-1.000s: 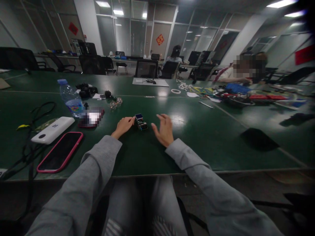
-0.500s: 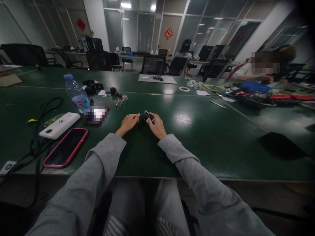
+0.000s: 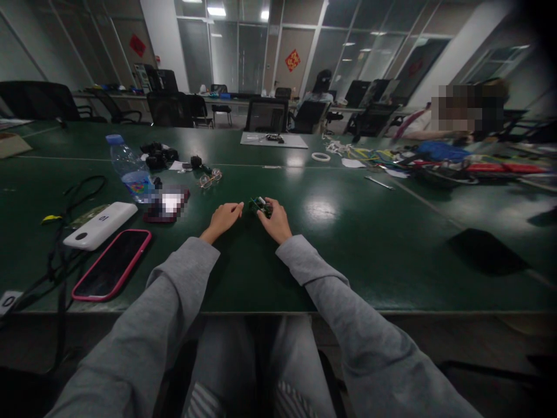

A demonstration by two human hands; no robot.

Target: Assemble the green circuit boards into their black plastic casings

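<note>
A small green circuit board (image 3: 256,205) with pale parts on it sits between my hands, just above or on the green table. My right hand (image 3: 275,221) is closed around its right side, thumb on the near side and fingers over the far edge, covering part of it. Just left of the board, a small gap away, is my left hand (image 3: 223,220). Its fingers are curled, with thumb and forefinger pressed together; whether anything small is between them is hidden.
Left on the table (image 3: 348,278) are a pink-edged phone (image 3: 112,266), a white power bank (image 3: 101,225), black cables, a water bottle (image 3: 130,169), another phone (image 3: 166,204) and glasses (image 3: 211,179). Tangled cables (image 3: 378,154) and a metal rod (image 3: 378,183) lie right; another person sits beyond.
The circuit board has turned in my right hand, showing more of its green face. My left hand stays beside it. The whole view has shifted slightly.
</note>
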